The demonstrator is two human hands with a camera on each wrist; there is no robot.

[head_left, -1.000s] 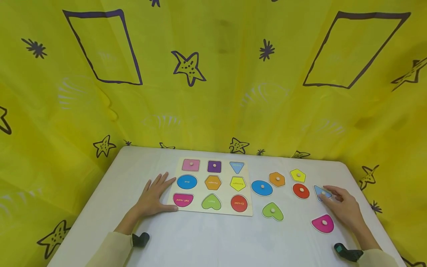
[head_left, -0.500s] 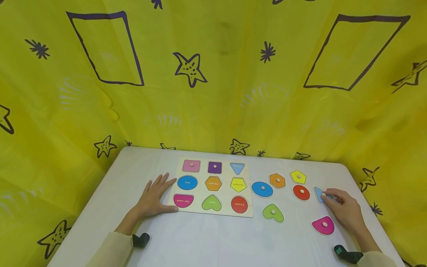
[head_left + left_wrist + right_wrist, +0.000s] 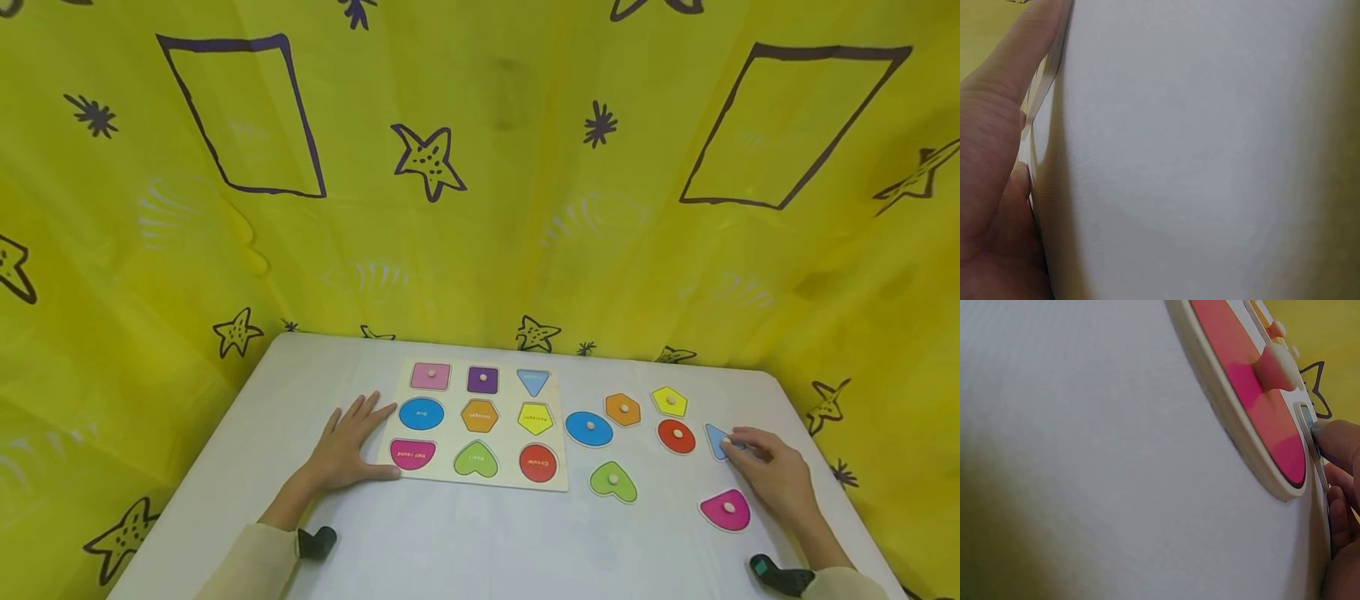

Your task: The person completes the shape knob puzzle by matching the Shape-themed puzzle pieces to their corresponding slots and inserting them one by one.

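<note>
My left hand (image 3: 347, 446) rests with fingers spread at the left edge of the cream shape puzzle board (image 3: 510, 479), its thumb at the lower left corner. The board carries a pink rectangle piece (image 3: 420, 382) and a purple square piece (image 3: 474, 387). At the right of the table, my right hand (image 3: 776, 475) pinches the knob of a blue triangle puzzle piece (image 3: 716, 439) between thumb and forefinger. In the right wrist view, the thumb (image 3: 1335, 442) covers part of that piece. Just nearer lies a magenta half-round piece (image 3: 723, 518).
Between board and right hand lie several knobbed pieces: a blue oval (image 3: 581, 432), an orange hexagon (image 3: 618, 417), a yellow pentagon (image 3: 666, 407), a red circle (image 3: 671, 446) and a green heart (image 3: 611, 490). A yellow patterned curtain (image 3: 495, 250) hangs behind the white table (image 3: 480, 550).
My right thumb and forefinger have closed in on the triangle's knob, uncovering more of its left side. The left hand has stayed in place. The head view has tilted slightly upward.
</note>
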